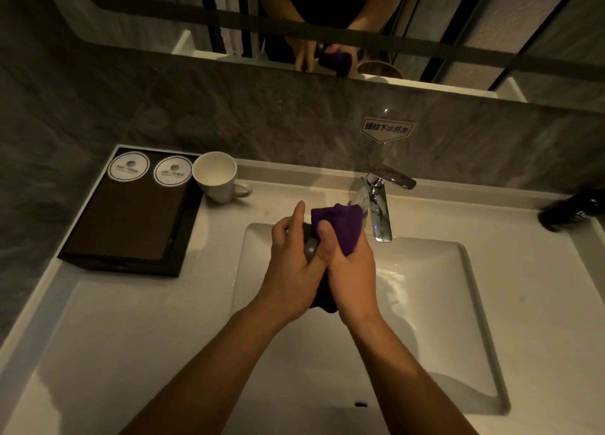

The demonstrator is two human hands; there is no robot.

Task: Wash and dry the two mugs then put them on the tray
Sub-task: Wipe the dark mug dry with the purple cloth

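While the left hand (293, 258) holds a grey mug (310, 248) and the right hand (352, 271) grips a purple cloth (340, 226) against it, apparently drying, a white mug (216, 177) waits beside the tray (131, 228).

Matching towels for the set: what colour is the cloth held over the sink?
Purple cloth, seen best in the head view.

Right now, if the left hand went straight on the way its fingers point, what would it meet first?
Probably the stone wall behind the counter, though depth is unclear. The left hand points between the white mug and the tap, clear of both.
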